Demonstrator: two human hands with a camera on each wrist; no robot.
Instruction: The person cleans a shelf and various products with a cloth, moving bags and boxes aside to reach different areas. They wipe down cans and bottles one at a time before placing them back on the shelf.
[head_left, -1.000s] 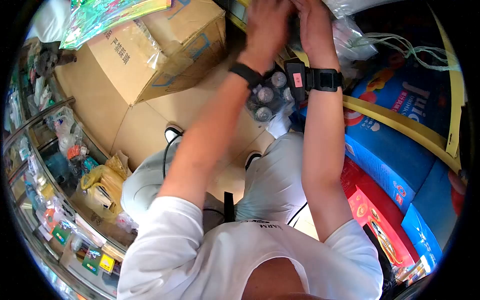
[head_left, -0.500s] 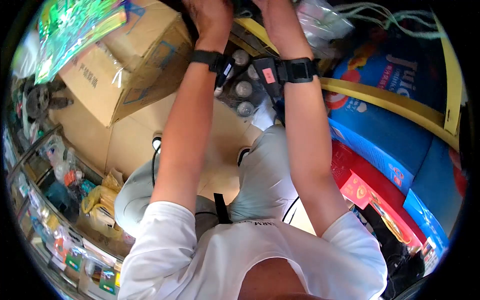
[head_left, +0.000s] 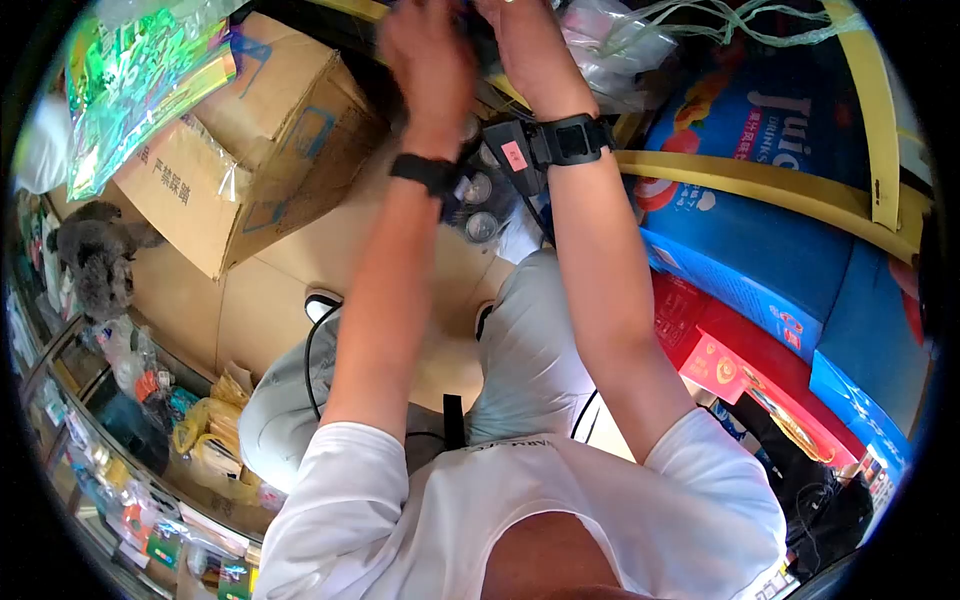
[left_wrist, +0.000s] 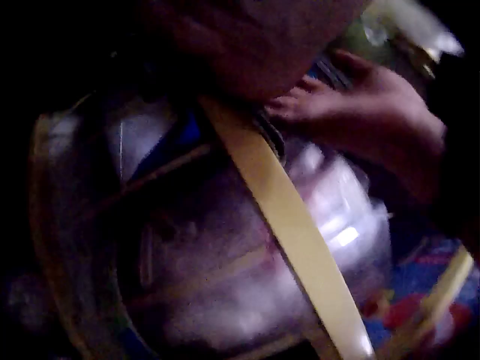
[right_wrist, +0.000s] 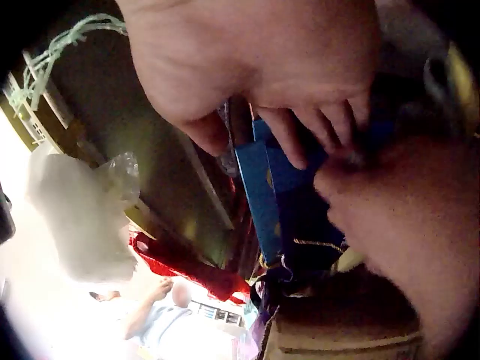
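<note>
Blue pack (right_wrist: 274, 187), flat and glossy, stands on edge in a stack of goods. In the right wrist view its long axis slants from upper left down to lower right. The right hand (right_wrist: 255, 67) pinches its upper end between thumb and fingers. The left hand (right_wrist: 405, 225) crowds close beside it, but I cannot tell its grip. Only the left wrist view shows a yellow strap (left_wrist: 289, 225). The head view cuts the pack off.

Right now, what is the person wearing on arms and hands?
The left hand and right hand are bare. The left wrist strap and right wrist strap are black; by the right one sits a black camera block with a pink sticker. Short white sleeves cover the shoulders.
</note>
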